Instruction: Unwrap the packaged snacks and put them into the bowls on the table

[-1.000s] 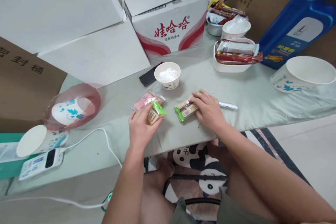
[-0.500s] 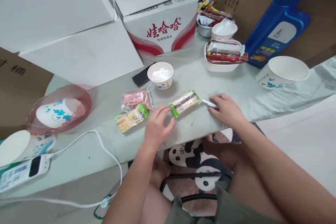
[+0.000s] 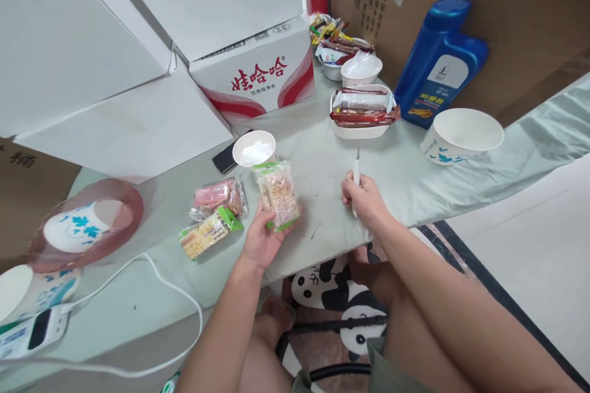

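My left hand (image 3: 265, 236) is closed on a clear snack packet (image 3: 280, 196) with green ends, lifted above the table and tilted up. Pale crumbly pieces show through its wrapper. In my right hand (image 3: 364, 196) is a slim white craft knife (image 3: 356, 172), its thin blade pointing away from me. To the left of my left hand lies another green-ended snack packet (image 3: 209, 233), touching a clear packet with pink contents (image 3: 219, 196). Just beyond the held packet stands a paper bowl (image 3: 254, 148) with white clear-looking plastic inside.
A white tub (image 3: 362, 131) holds red-brown wrapped bars. Behind it are a small paper bowl (image 3: 362, 78) and more wrapped snacks (image 3: 334, 43). A blue bottle (image 3: 433, 67) and a large paper bowl (image 3: 461, 135) stand right. A white cable (image 3: 196, 313) loops at left.
My left hand has picked up the snack packet from the table and turned it upright. My right hand has lifted the craft knife, its blade now pointing away. The view has shifted slightly right.
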{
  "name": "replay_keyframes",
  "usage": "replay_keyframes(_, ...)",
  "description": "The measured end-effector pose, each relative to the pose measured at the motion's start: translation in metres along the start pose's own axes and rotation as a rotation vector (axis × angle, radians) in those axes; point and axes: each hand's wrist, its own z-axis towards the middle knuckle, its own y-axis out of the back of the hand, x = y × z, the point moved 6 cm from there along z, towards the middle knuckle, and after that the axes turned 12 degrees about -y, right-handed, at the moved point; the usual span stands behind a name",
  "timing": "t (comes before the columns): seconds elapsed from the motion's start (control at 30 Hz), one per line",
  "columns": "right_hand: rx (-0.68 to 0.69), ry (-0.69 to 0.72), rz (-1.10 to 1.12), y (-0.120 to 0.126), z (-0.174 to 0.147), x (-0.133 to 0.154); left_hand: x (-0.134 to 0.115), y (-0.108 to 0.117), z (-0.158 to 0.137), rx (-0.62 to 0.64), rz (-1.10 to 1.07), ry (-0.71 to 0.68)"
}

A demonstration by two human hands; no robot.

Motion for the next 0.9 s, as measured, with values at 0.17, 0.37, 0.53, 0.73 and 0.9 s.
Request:
replay_keyframes(0.17,0.323,-0.022,0.158,-0.05,-0.009,0.009,0.012,-0.033,-0.01,0.148,-0.326,0.234)
replay_keyframes(0.37,0.238,0.123,-0.045,-0.057,-0.024,0.016,0.028,-0.032,-0.005,0.053,-0.228,0.214)
replay_keyframes(0.53,0.175,0.109,0.008,-0.049,-0.028,0.015,0.016,-0.029,-0.007,0.169,-0.045,-0.003)
replay_keyframes(0.73,0.152,0.094,-0.048,-0.061,-0.031,0.013,0.008,-0.02,-0.016,0.249,0.016,-0.079)
replay_keyframes(0.9,-0.024,0.011,0.006,-0.052,-0.028,0.005,0.006,0.007,-0.009,0.105,0.16,-0.142)
